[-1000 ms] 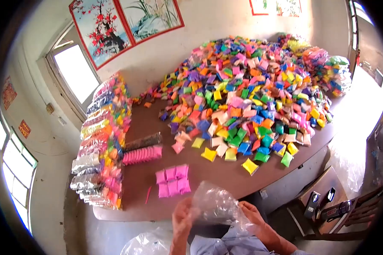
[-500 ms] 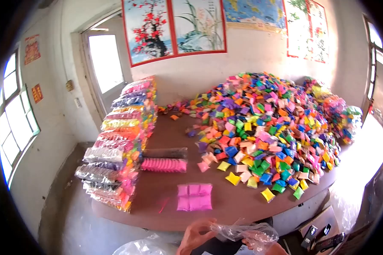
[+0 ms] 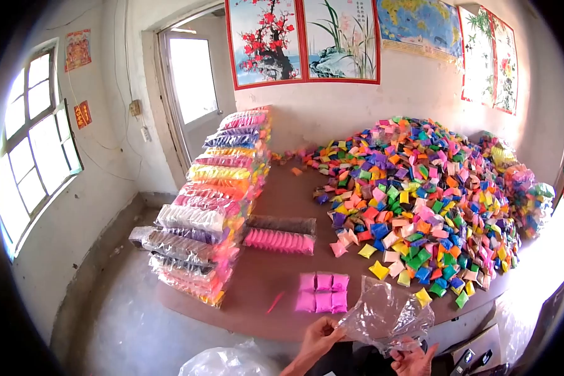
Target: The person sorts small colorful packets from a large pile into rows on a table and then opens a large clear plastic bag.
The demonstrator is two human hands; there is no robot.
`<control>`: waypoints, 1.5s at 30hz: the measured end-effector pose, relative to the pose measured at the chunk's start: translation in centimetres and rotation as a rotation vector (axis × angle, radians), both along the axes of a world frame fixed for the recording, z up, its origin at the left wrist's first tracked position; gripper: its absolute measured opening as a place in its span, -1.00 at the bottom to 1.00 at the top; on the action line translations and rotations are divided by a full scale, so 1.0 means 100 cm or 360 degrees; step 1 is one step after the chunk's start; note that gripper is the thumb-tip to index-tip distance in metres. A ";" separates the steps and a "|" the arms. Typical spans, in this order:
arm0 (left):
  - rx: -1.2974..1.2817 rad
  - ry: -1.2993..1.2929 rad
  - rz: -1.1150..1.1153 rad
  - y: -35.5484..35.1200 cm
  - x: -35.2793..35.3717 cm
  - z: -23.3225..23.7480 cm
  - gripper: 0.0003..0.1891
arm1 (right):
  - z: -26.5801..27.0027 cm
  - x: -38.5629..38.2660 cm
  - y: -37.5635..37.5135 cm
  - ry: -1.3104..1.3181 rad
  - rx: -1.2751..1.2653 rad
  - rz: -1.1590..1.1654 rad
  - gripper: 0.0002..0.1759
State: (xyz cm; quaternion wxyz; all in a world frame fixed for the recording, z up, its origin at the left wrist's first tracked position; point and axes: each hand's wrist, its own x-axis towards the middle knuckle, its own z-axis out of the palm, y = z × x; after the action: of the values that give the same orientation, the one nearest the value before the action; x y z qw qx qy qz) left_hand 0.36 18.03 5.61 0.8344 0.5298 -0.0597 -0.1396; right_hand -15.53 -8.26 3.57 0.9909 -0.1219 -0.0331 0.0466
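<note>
A clear plastic bag (image 3: 388,312) hangs spread out at the table's front edge. My left hand (image 3: 323,335) pinches its left corner between thumb and fingers. Under the bag's lower right part is my right hand (image 3: 413,360), fingers apart and palm up; whether it grips the film cannot be made out. Just beyond my left hand, pink packets (image 3: 323,292) lie in two rows on the brown table (image 3: 257,313). A thin pink strip (image 3: 275,302) lies to their left.
Bagged packets in many colours (image 3: 200,194) are stacked along the table's left side. A large heap of loose coloured packets (image 3: 420,200) covers the right. Between them lie a pink row (image 3: 279,241) and a dark row (image 3: 282,224). More clear plastic (image 3: 232,360) is below the front edge.
The view has shifted left. The bag, bunched between my hands before, is now raised and spread wide. My right hand has opened its fingers and shows more clearly.
</note>
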 end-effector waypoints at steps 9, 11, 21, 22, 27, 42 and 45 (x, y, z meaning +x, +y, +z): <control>0.0155 -0.0006 -0.0085 -0.019 -0.020 0.025 -0.74 | -0.005 0.014 -0.055 0.0645 -0.1846 -0.0792 -0.63; 0.0108 0.0023 -0.0056 -0.023 -0.023 0.008 -0.75 | 0.014 0.034 -0.056 0.0802 -0.0997 -0.0940 -0.89; 0.0493 0.0081 0.0112 -0.042 -0.042 0.014 -0.72 | 0.004 0.070 -0.077 0.0508 -0.1083 -0.0721 -0.77; 0.0554 0.0085 0.0092 -0.040 -0.041 0.013 -0.67 | 0.005 0.070 -0.077 0.0476 -0.1049 -0.0699 -0.73; 0.0687 0.0101 0.0183 -0.056 -0.035 0.018 -0.49 | 0.000 0.070 -0.080 0.0426 -0.1095 -0.0657 -0.63; 0.0764 0.0319 0.0019 -0.065 -0.021 -0.019 -0.53 | 0.006 0.060 -0.108 0.0243 -0.1029 -0.0205 -0.32; 0.0725 0.0377 -0.0121 -0.056 -0.024 -0.037 -0.53 | 0.008 0.056 -0.104 0.0256 -0.0995 -0.0206 -0.35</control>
State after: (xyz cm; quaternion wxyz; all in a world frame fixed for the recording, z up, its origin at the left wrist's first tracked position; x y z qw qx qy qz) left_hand -2.07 12.47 1.95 0.6889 0.6815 0.0514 -0.2417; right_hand -9.98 -18.71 4.39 0.9058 -0.4180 0.0690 0.0008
